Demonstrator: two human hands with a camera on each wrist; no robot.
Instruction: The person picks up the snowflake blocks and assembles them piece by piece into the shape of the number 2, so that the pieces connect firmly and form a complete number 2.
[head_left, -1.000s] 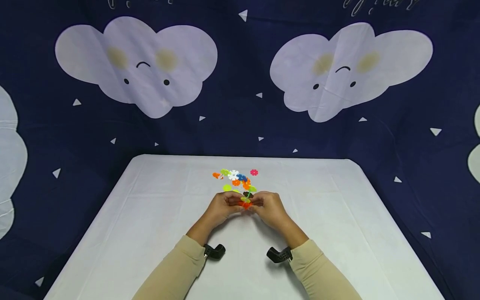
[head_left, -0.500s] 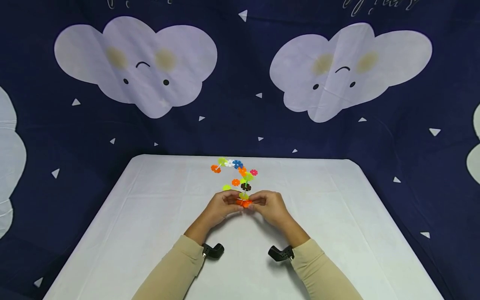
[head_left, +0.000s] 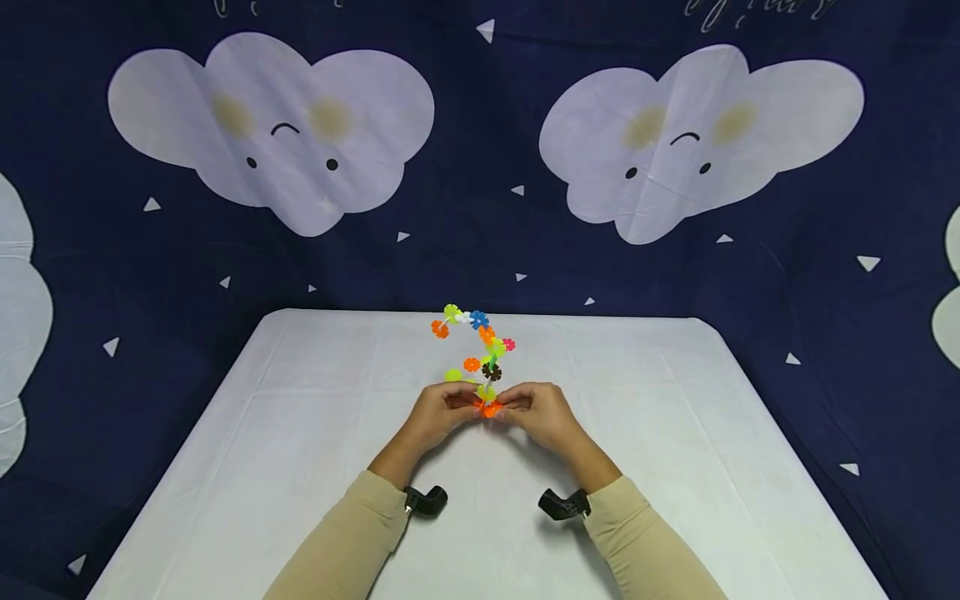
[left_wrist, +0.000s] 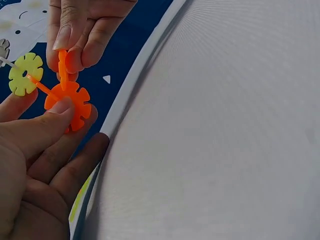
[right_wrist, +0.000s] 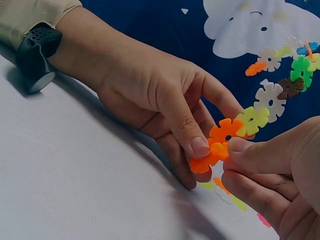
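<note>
A curved chain of flower-shaped snowflake discs (head_left: 491,372) rises from between both hands in the head view, in orange, yellow-green, white, brown, green and blue. At its near end are orange snowflake discs (right_wrist: 226,131) joined at slots. My left hand (head_left: 437,410) pinches one orange disc (left_wrist: 75,107) between thumb and fingers. My right hand (head_left: 540,412) pinches another orange disc (left_wrist: 62,70), seen nearly edge-on in the left wrist view, set against the first. A yellow-green disc (right_wrist: 252,121) adjoins the orange ones, followed by a white disc (right_wrist: 270,101).
Loose discs lie on the white-covered table (head_left: 300,467) beyond the hands, among them an orange disc (head_left: 472,365), a yellow-green disc (head_left: 453,376) and a pink disc (head_left: 509,344). A dark blue cloth (head_left: 480,267) with printed clouds hangs behind the table's far edge.
The chain has tilted up, its far end rising above the loose discs toward the table's far edge. Both hands stay nearly in place, gripping the orange discs.
</note>
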